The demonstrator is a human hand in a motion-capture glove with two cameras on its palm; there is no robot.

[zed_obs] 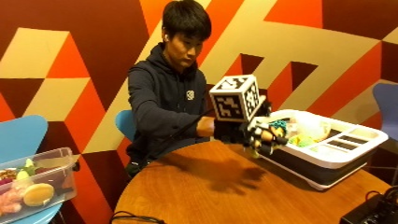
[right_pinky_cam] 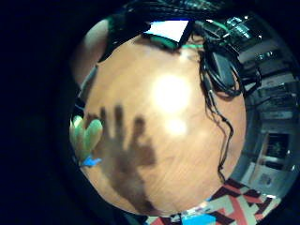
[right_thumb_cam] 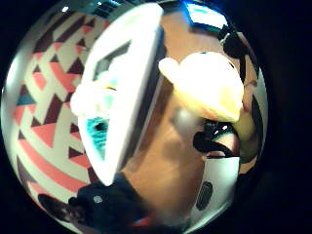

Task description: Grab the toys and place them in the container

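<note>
One yellow toy [right_thumb_cam: 207, 85] within curled grip [zed_obs: 258, 133].

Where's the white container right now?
In the outside view, the white container sits on the round wooden table at the person's right, toys already inside; the gloved right hand is at its near rim.

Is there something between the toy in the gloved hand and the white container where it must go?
Nothing visible. The right hand holds a yellow toy in the air right beside the white container, whose top is open. Toys already lie inside.
</note>
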